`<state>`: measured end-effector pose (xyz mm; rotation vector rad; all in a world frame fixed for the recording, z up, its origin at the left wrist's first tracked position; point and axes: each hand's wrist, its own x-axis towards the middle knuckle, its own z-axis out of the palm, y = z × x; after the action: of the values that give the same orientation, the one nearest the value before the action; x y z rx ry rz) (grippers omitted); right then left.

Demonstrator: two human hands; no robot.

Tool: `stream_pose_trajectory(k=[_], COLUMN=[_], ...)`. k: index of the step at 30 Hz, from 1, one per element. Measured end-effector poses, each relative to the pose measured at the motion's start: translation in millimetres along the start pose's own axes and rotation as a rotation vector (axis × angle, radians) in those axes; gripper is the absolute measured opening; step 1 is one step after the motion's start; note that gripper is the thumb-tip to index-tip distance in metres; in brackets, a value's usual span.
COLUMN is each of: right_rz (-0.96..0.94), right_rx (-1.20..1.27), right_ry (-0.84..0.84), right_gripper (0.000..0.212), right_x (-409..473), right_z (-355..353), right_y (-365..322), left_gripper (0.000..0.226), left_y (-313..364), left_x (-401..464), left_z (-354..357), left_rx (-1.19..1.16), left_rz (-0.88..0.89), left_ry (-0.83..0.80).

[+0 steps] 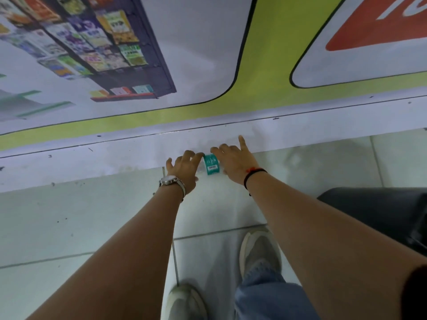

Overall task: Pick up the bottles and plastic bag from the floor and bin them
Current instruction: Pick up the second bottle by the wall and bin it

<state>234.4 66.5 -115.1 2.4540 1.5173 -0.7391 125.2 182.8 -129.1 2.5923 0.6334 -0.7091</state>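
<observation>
A clear plastic bottle with a teal label (211,164) lies on the white tiled floor against the foot of the wall. My left hand (184,168), a watch on its wrist, has its fingers curled against the label's left side. My right hand (233,162), with a black and red wristband, lies palm down over the bottle's right end, fingers spread and index finger stretched toward the wall. The bottle's clear ends are blurred and mostly hidden by both hands. No plastic bag is in view.
A printed wall banner (261,84) with a lime-green band runs above a white skirting strip (92,162). A black, bin-like object (381,211) sits on the floor at the right. My two grey shoes (260,252) stand on the tiles below the hands.
</observation>
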Motion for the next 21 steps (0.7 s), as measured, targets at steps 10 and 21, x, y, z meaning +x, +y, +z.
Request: stream_pose_trajectory(k=[10, 21], right_rz=[0.226, 0.646], right_rx=[0.321, 0.284], right_ry=[0.113, 0.408], right_gripper=[0.062, 0.063], right_x=[-212, -422], right_z=[-122, -175], right_y=[-36, 20], left_gripper=[0.071, 0.057], left_y=[77, 246], left_x=[-166, -231], left_z=[-125, -198], left_rx=[-0.046, 0.137], left_rz=[0.02, 0.441], left_ry=[0.101, 0.084])
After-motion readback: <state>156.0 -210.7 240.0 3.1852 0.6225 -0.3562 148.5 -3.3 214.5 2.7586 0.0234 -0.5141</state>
